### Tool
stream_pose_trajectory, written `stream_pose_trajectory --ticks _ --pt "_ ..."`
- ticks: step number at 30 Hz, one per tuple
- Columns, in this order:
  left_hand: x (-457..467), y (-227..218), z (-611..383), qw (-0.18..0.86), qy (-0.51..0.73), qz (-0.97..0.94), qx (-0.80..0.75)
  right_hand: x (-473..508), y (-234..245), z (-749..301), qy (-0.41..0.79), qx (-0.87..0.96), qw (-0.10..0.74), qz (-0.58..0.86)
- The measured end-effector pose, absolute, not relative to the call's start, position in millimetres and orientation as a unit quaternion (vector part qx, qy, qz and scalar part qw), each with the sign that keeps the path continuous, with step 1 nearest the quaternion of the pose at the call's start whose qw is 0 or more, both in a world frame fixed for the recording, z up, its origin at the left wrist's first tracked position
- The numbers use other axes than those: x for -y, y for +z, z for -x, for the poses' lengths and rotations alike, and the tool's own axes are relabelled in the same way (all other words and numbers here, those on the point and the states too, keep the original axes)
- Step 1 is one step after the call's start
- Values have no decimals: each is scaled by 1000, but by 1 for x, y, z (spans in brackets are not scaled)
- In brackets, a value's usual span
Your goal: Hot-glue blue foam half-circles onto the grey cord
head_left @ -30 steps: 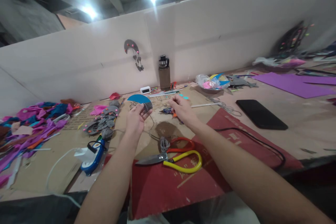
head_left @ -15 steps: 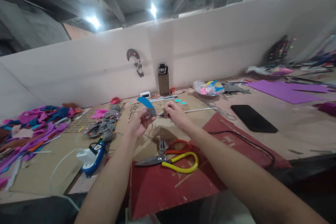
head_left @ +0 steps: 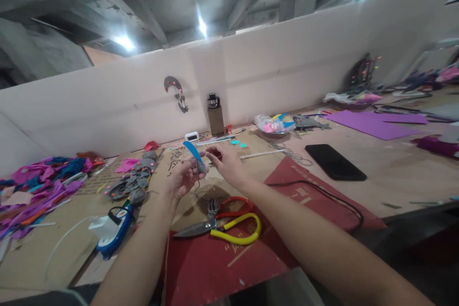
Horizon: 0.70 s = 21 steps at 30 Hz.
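Observation:
My left hand (head_left: 182,180) is closed around the lower part of a curved blue strip (head_left: 191,149). The strip's lower end is grey (head_left: 201,167), and a thin grey yarn hangs below it. Just to the right, at the strip's edge, my right hand (head_left: 226,165) is pinched on something thin that I cannot make out. Below both hands lies a small bundle of grey yarn (head_left: 213,208). It rests by scissors with one red and one yellow handle (head_left: 253,240), which lie closed on a red sheet (head_left: 206,272).
Left are grey felt pieces with pins (head_left: 134,179), a blue-and-white power strip (head_left: 116,234) and a heap of coloured scraps (head_left: 46,186). A bottle (head_left: 216,119) stands at the wall. Right are a bowl (head_left: 276,133), a black phone (head_left: 335,161) and purple sheets (head_left: 373,124).
My right hand has moved in close to the blue strip, from a little apart on its right. The strip now stands more steeply. The whole view has shifted slightly.

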<state>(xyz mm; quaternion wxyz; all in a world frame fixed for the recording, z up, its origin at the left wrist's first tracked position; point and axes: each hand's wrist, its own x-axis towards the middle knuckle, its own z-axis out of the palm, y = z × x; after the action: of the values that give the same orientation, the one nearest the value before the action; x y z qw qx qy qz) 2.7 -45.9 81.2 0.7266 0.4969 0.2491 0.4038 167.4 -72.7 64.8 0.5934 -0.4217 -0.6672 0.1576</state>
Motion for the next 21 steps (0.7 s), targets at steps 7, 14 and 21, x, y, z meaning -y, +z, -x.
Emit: stream_pose_trajectory --ticks 7,14,21 --pt "46 79 -6 660 347 -601 -288 72 64 -172 140 697 514 480" --pt "46 77 -7 652 346 -608 -294 64 60 -176 223 671 521 479" --pt "48 78 -8 668 348 -598 -276 56 58 -180 343 560 580 482"
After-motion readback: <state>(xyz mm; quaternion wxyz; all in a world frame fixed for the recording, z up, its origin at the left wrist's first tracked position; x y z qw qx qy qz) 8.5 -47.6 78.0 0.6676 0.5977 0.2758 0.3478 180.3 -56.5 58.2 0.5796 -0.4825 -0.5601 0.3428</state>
